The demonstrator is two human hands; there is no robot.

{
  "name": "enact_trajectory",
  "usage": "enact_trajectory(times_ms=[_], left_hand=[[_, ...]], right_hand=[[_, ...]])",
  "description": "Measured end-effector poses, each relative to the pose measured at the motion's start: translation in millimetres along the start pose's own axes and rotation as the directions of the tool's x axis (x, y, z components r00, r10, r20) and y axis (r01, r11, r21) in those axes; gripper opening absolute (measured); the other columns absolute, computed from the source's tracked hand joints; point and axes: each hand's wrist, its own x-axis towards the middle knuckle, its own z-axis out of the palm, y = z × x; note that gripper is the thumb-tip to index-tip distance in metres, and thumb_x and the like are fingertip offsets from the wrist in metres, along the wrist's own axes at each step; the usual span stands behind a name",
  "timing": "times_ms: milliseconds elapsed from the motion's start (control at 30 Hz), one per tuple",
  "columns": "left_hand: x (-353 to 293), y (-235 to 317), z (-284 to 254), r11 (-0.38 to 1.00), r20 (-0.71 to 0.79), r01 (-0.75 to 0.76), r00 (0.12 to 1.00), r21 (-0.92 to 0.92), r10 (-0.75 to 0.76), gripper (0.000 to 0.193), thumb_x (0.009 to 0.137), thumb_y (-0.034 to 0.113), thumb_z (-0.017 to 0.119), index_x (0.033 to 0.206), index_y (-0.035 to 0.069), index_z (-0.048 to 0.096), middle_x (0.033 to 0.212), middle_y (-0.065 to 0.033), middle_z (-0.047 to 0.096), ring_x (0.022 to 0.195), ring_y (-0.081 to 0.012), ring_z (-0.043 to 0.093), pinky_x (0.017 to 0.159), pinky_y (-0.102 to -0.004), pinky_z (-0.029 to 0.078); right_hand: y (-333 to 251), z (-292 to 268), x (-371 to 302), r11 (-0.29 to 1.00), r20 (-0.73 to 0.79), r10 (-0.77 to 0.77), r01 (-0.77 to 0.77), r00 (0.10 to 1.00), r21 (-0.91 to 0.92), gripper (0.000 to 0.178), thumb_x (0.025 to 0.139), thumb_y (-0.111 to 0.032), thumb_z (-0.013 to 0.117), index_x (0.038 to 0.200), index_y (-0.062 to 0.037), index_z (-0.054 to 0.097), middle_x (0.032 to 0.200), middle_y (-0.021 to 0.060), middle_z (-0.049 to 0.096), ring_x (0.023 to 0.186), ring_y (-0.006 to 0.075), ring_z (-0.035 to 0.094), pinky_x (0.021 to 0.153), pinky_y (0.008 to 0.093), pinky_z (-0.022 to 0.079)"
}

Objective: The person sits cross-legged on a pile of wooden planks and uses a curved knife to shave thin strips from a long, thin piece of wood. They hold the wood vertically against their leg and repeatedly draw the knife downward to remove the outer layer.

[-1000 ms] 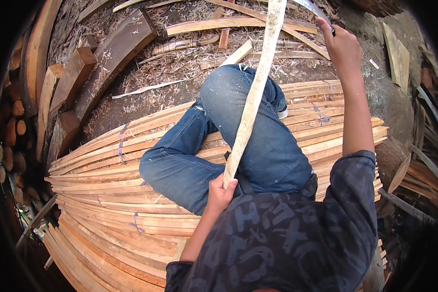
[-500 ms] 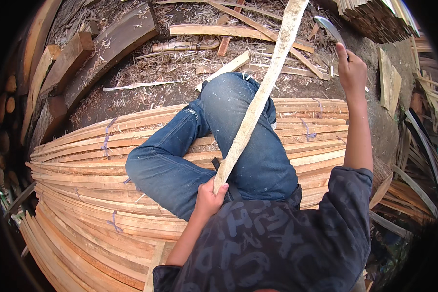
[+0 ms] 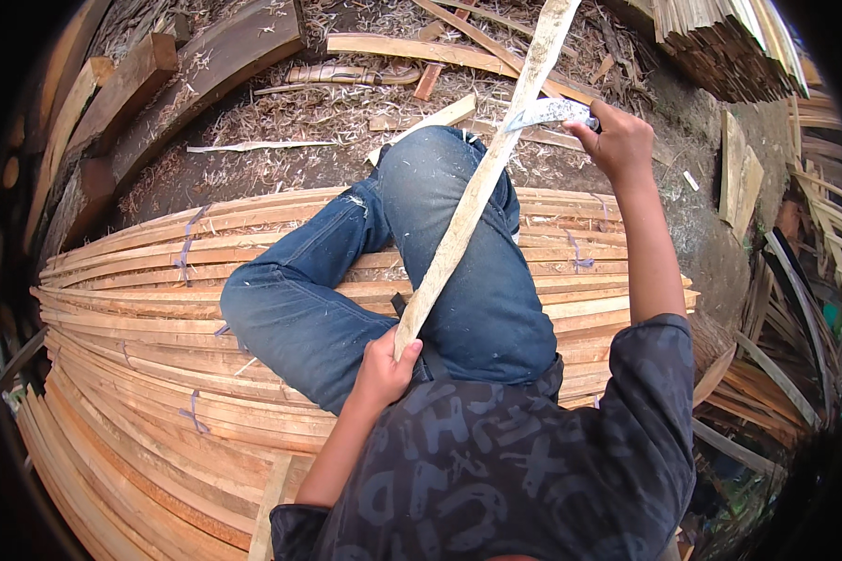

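Closest to me, my left hand (image 3: 384,360) is closed around the lower end of a long pale wooden strip (image 3: 482,182), which rises at a slant past my raised knee (image 3: 430,164) toward the top of the view. Further up, my right hand (image 3: 617,140) is clenched on the handle of a metal blade (image 3: 547,112), laid against the strip's edge. I judge the shaving is under way on the upper part; how much of the strip is dressed I cannot tell. I sit on a stack of bundled slats (image 3: 159,374). Beyond lie shavings (image 3: 281,112) on the ground, rough planks (image 3: 206,65), and more stacked slats (image 3: 720,42) at far right.
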Motion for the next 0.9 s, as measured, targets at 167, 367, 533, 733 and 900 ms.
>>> enact_trajectory(times_ms=[167,367,533,733,900], left_hand=[[-2.4,-4.6,-0.9,1.0,0.008,0.009,1.0,0.015,-0.01,0.034,0.091,0.026,0.055,0.104,-0.005,0.059,0.069,-0.0209,0.056,0.063,-0.0359,0.06,0.061,-0.0372,0.046],[-1.3,-0.1,2.1,1.0,0.015,0.001,1.0,0.009,-0.001,0.034,0.09,0.026,0.056,0.103,-0.005,0.059,0.068,-0.0203,0.056,0.062,-0.0337,0.059,0.061,-0.0372,0.046],[-2.0,-2.2,2.4,1.0,-0.002,-0.019,1.0,0.011,0.019,0.034,0.09,0.026,0.056,0.102,-0.005,0.059,0.067,-0.02,0.056,0.061,-0.0341,0.058,0.06,-0.0375,0.045],[-4.3,-5.9,-0.1,0.999,0.018,0.032,0.999,-0.002,-0.032,0.036,0.09,0.026,0.056,0.106,-0.006,0.059,0.068,-0.0196,0.057,0.061,-0.0282,0.059,0.062,-0.0363,0.046],[-0.6,-5.2,-2.2,0.999,0.046,-0.023,0.999,-0.028,0.024,0.036,0.09,0.026,0.056,0.106,-0.006,0.059,0.07,-0.02,0.059,0.064,-0.0269,0.06,0.064,-0.0363,0.046]], right_hand=[[-34.7,-20.7,-22.4,0.992,0.088,0.065,-0.073,0.994,0.1,0.057,0.078,-0.062,0.062,0.062,-0.0079,0.057,0.051,0.0074,0.055,0.045,0.0246,0.058,0.042,0.0354,0.043],[-47.3,-33.4,-19.1,1.0,0.108,-0.012,0.013,0.994,-0.009,0.059,0.082,-0.063,0.056,0.059,-0.0091,0.054,0.049,0.0073,0.054,0.044,0.0251,0.057,0.041,0.0352,0.042],[-11.0,-20.0,9.6,0.945,0.012,0.321,-0.321,0.947,0.063,0.059,0.084,-0.061,0.055,0.058,-0.0079,0.055,0.049,0.0081,0.053,0.045,0.0265,0.058,0.042,0.0358,0.043],[-66.3,-27.4,-13.8,0.978,0.118,-0.17,0.153,0.978,0.14,0.06,0.084,-0.063,0.055,0.06,-0.0078,0.054,0.048,0.0081,0.053,0.044,0.0253,0.058,0.043,0.0353,0.044],[80.7,-23.2,8.6,0.754,0.081,0.657,-0.648,0.75,-0.11,0.072,0.092,-0.063,0.039,0.071,0.0003,0.066,0.057,0.0175,0.059,0.062,0.0302,0.064,0.057,0.04,0.048]])
